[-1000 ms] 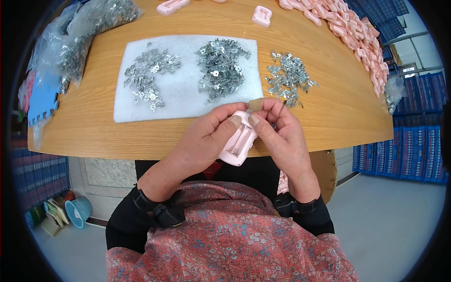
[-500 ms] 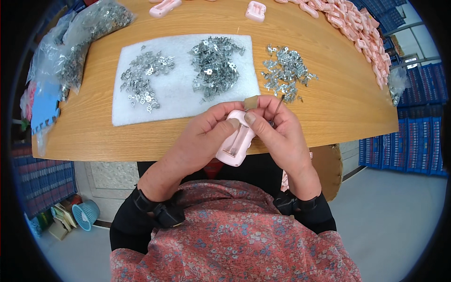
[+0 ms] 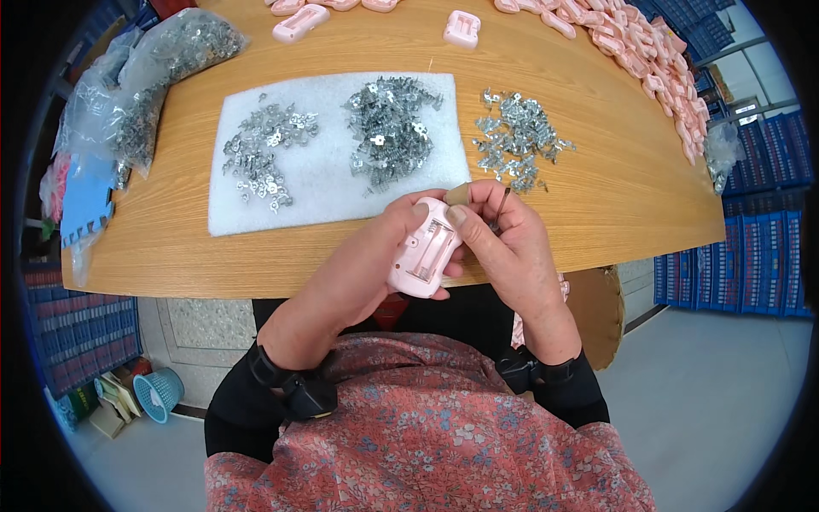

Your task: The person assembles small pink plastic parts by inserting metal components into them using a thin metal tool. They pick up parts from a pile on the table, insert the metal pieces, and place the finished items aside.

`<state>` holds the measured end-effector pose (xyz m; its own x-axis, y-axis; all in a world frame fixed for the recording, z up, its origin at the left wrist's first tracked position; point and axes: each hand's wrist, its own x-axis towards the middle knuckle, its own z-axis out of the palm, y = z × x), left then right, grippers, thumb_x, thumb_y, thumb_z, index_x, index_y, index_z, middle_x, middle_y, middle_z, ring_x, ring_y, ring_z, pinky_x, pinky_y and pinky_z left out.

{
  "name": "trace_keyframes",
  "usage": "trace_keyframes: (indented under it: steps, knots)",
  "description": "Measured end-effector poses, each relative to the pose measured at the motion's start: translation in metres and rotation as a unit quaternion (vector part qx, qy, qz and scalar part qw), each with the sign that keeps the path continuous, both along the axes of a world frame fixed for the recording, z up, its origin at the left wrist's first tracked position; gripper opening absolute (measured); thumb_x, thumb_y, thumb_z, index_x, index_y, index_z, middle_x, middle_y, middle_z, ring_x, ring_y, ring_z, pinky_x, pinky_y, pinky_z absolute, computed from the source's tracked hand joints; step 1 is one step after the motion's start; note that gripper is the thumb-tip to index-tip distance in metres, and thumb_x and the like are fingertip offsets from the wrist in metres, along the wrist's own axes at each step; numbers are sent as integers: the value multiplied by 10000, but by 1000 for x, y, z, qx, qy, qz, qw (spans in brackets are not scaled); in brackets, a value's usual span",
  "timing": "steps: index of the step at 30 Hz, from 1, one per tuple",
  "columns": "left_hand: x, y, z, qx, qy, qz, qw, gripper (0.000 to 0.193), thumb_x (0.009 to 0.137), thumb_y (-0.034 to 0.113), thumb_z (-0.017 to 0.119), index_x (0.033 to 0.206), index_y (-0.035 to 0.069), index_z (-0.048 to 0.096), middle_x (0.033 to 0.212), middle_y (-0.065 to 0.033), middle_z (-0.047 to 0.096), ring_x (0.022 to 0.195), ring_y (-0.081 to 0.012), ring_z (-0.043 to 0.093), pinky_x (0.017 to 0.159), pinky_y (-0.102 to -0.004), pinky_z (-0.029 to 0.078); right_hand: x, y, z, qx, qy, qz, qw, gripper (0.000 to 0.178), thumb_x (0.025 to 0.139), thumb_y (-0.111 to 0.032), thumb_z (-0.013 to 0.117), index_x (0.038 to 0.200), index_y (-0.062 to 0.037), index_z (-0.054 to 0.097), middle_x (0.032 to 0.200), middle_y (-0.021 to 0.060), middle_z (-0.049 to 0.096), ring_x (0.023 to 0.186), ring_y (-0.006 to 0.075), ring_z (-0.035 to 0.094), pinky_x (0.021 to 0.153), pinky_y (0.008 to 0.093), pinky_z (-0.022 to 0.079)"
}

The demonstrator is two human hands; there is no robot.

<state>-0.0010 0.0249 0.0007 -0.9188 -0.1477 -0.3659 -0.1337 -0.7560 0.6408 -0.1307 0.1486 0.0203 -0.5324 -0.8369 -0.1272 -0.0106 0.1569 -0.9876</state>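
Note:
A pale pink plastic battery case [image 3: 408,256] is held just off the table's near edge, its open battery slot facing up. Metal contacts show at the slot's ends. My left hand [image 3: 363,247] is closed round the case from the left, the thumb on its upper part and fingertips showing beneath. My right hand [image 3: 508,243] pinches at the upper right edge of the case; a tan cover wraps one fingertip. A thin dark rod-like tool [image 3: 504,200] pokes up between the right fingers, its lower part hidden. Whether a small metal piece is in that pinch cannot be seen.
A white foam sheet [image 3: 328,205] bears two heaps of small metal contacts. Another metal heap [image 3: 522,136] lies right of it. Plastic bags of metal parts [image 3: 128,94] stand at left. Pink cases [image 3: 627,43] are piled along the far right edge; a single case [image 3: 461,29] lies nearer.
My left thumb has slid up to the top of the case, uncovering more of its face and slot. The left fingers now show underneath. My right hand stays at the upper edge.

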Motion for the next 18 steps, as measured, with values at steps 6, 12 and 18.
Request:
trace_keyframes:
  steps: [6,12,18]
  knots:
    - [7,6,-10,-324,27,47,945,392,999,119,469,1371,-1,445,1060,-103,646,896,-167,657,772,-295,542,-5,2,-6,8,63,7,998,140,939,-111,657,1002,1,601,828,-9,613,757,39,536,673,223,469]
    - [6,4,2,-508,7,35,861,352,1001,183,477,1280,-31,494,916,-92,647,745,-181,641,673,-310,524,2,2,4,-1,46,0,999,178,952,-135,655,1044,12,612,863,-10,621,795,39,546,709,213,469]
    - [11,-10,-2,-82,30,17,996,402,1038,304,402,1311,18,476,825,-35,552,633,-124,540,614,-297,510,-3,4,-4,-49,6,-14,999,215,969,-129,642,1115,24,604,926,-4,633,833,38,554,747,204,470]
